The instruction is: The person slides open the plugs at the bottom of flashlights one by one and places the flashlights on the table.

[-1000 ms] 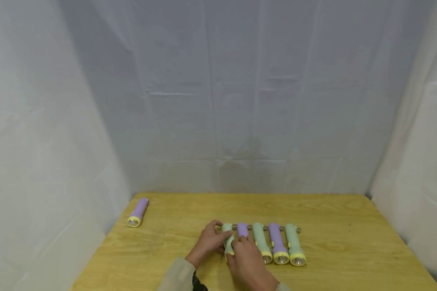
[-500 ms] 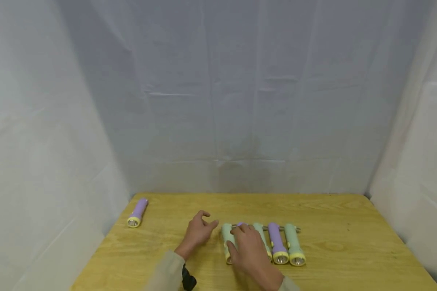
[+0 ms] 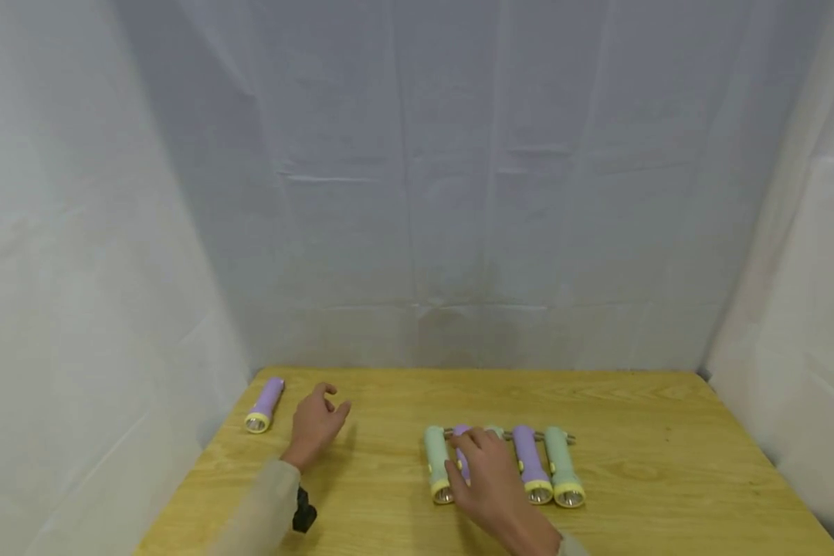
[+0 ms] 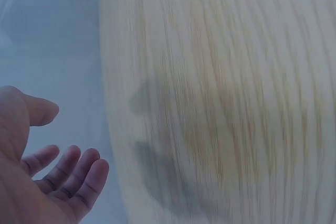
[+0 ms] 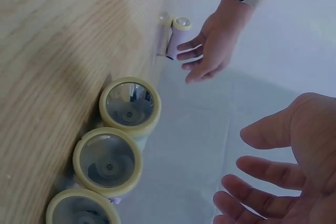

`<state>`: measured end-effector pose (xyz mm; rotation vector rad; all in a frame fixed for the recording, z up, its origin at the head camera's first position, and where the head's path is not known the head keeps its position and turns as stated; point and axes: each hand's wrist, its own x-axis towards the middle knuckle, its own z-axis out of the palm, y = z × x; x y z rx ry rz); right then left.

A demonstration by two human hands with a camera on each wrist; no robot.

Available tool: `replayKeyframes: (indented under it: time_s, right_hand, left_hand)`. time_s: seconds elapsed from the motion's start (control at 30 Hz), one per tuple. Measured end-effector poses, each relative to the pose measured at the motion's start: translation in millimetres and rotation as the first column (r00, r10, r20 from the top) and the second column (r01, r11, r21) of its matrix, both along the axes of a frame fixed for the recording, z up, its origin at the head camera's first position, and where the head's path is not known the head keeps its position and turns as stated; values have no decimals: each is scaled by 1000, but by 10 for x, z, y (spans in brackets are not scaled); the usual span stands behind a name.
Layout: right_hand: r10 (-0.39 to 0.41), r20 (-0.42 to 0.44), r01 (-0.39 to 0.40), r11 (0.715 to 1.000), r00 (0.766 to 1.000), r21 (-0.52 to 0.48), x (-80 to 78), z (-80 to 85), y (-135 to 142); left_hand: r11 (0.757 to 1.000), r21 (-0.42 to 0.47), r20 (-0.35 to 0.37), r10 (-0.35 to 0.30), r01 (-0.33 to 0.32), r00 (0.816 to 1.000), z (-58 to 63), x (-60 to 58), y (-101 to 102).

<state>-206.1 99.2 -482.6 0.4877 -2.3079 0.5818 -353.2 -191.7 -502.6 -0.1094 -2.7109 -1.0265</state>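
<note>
Several flashlights lie side by side in a row on the wooden table, in alternating green and purple with yellow heads. The leftmost is a green flashlight point(image 3: 435, 459); farther right are a purple flashlight point(image 3: 530, 462) and a green flashlight point(image 3: 561, 466). My right hand point(image 3: 488, 483) is over the left part of the row, fingers loosely bent, hiding much of the flashlights beneath. The right wrist view shows nothing in its fingers. My left hand point(image 3: 317, 423) is raised over the table's left side, holding nothing, near a lone purple flashlight point(image 3: 267, 403).
A thin rod-like strip point(image 3: 570, 439) runs along the tail ends of the row. Pale sheeting point(image 3: 417, 193) encloses the wooden table point(image 3: 653, 432) at the back and both sides. A black device point(image 3: 304, 511) sits at my left wrist.
My left hand has let go of the leftmost green flashlight and moved left toward the lone purple one. My right hand has lifted off that flashlight and shifted slightly right over the row.
</note>
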Motion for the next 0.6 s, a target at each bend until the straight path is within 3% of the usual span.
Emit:
replayKeyframes:
  time_s: [0.13,0.33,0.6]
  right_hand:
    - [10,-33,-9,1000,999,23,42,-53,53]
    - [-1,-18,1,999,1000,49,118,-128,128]
    - [-29,-36,31,998,999,53,157,-254,170]
  left_hand:
    - [997,-72,-32,38,-40,999,13,-55,-261]
    - [984,-158,-135,61,-83,989,-4,-138,-572]
    - [954,-209,-135,190,-216,972,-69,-206,-958]
